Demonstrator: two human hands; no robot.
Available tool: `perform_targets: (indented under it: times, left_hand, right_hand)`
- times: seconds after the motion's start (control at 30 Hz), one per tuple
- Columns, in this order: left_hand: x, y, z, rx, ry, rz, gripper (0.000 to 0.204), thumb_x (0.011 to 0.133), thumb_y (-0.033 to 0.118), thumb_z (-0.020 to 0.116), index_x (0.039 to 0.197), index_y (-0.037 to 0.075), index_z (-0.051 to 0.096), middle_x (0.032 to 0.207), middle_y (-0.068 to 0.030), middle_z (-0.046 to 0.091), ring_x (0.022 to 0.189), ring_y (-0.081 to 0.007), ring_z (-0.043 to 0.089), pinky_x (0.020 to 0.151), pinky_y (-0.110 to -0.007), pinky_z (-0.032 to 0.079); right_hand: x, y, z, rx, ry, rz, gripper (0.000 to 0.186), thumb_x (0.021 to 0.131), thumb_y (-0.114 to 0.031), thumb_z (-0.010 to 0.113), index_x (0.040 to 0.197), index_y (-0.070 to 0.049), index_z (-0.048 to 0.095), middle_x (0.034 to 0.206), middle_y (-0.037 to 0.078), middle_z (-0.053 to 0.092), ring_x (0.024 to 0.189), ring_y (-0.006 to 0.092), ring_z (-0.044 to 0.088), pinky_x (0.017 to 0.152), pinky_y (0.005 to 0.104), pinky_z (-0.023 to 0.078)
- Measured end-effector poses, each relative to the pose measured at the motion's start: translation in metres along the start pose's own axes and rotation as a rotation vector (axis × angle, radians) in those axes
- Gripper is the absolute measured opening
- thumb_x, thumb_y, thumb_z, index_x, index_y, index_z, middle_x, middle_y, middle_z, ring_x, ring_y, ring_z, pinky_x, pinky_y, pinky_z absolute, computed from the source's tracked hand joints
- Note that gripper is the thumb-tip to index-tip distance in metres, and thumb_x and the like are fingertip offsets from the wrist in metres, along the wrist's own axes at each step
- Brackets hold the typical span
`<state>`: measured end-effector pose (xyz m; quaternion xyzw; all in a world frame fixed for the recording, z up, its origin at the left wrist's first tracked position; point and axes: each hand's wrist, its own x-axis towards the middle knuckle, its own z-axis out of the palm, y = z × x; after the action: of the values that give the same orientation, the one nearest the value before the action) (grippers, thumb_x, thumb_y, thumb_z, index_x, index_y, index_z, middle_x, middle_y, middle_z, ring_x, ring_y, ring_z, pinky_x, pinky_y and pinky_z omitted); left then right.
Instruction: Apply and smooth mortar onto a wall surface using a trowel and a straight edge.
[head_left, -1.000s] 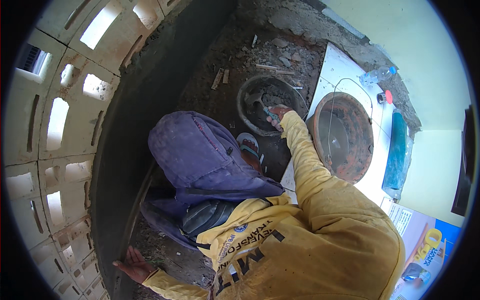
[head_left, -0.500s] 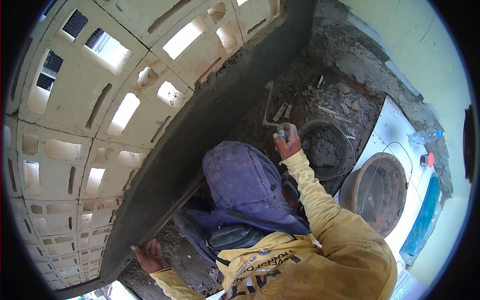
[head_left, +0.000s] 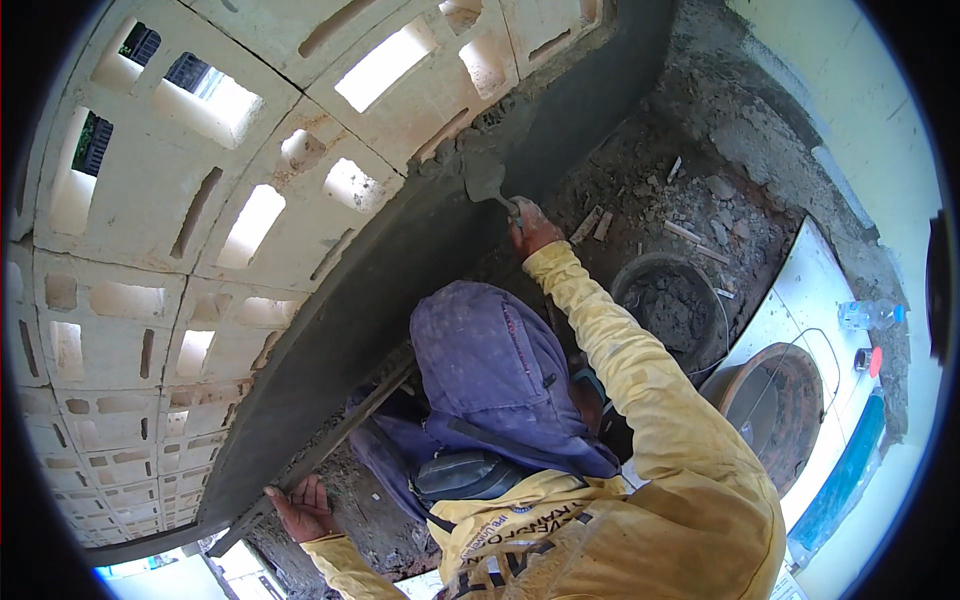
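My right hand (head_left: 536,229) is closed around the handle of a small trowel (head_left: 486,181), and its blade lies against wet mortar at the top edge of the grey plastered wall base (head_left: 400,250). Lower left, my left hand (head_left: 305,510) has its fingers apart, the palm turned up. Its thumb and forefinger side touch a long wooden batten (head_left: 335,440), which runs slantwise along the foot of the wall. Right of my right forearm stands a dark bucket (head_left: 618,290) with mortar in it.
Pale perforated blocks (head_left: 120,230) rise above the plaster. At right, a round tub (head_left: 728,385) with a wire handle stands on a white board (head_left: 800,270) beside a clear bottle (head_left: 865,315). Rubble and wood scraps (head_left: 684,232) litter the ground. My purple-clad knee (head_left: 480,360) is close to the wall.
My right hand has carried the trowel up and left, from beside the bucket to the top edge of the plaster. My left hand stays at nearly the same place by the batten.
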<state>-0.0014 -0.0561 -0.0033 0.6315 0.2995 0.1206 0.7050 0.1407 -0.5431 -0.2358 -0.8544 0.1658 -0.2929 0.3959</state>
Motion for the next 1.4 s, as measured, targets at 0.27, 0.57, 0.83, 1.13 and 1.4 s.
perform_targets:
  times: [0.27,0.57,0.83,1.13,1.4]
  left_hand:
    - [0.009,-0.002,-0.008,0.007,-0.021,0.014,0.056,0.080,0.052,0.060,0.117,0.010,0.050,0.085,-0.0088,0.064,0.076,-0.0188,0.063,0.064,-0.028,0.054]
    - [0.006,0.001,0.004,-0.011,0.015,0.048,0.046,0.085,0.047,0.056,0.109,0.008,0.054,0.082,-0.0090,0.066,0.073,-0.0186,0.065,0.060,-0.027,0.054]
    - [0.001,-0.003,-0.001,-0.024,0.013,0.029,0.042,0.086,0.045,0.056,0.106,0.008,0.055,0.081,-0.0093,0.066,0.074,-0.0195,0.066,0.060,-0.028,0.055]
    - [-0.006,0.000,0.004,-0.013,0.007,0.051,0.043,0.087,0.044,0.054,0.110,0.008,0.053,0.082,-0.0098,0.066,0.074,-0.0191,0.066,0.060,-0.027,0.055]
    - [-0.006,-0.003,-0.002,0.001,0.008,0.051,0.046,0.086,0.045,0.056,0.113,0.008,0.051,0.082,-0.0097,0.066,0.074,-0.0188,0.066,0.060,-0.027,0.055]
  right_hand:
    - [-0.035,0.002,-0.086,-0.120,-0.073,0.075,0.039,0.081,-0.021,0.057,0.118,-0.012,0.048,0.114,0.015,0.055,0.100,0.0348,0.056,0.082,0.0403,0.047]
    - [0.093,-0.109,-0.208,-0.371,-0.373,-0.232,0.037,0.077,-0.029,0.063,0.112,-0.019,0.059,0.107,0.008,0.061,0.098,0.0299,0.059,0.083,0.0372,0.047]
    - [0.139,-0.180,-0.199,-0.985,-0.618,-0.372,0.040,0.080,-0.036,0.057,0.119,-0.027,0.055,0.116,0.006,0.058,0.104,0.0290,0.056,0.086,0.0436,0.046]
    - [0.176,-0.165,-0.217,-1.092,-0.667,-0.300,0.042,0.082,-0.040,0.056,0.122,-0.027,0.053,0.108,0.008,0.061,0.103,0.0307,0.057,0.088,0.0432,0.045]
    - [0.166,-0.095,-0.247,-0.896,-0.458,-0.031,0.046,0.079,-0.040,0.060,0.122,-0.025,0.054,0.118,0.008,0.057,0.109,0.0291,0.054,0.092,0.0426,0.042]
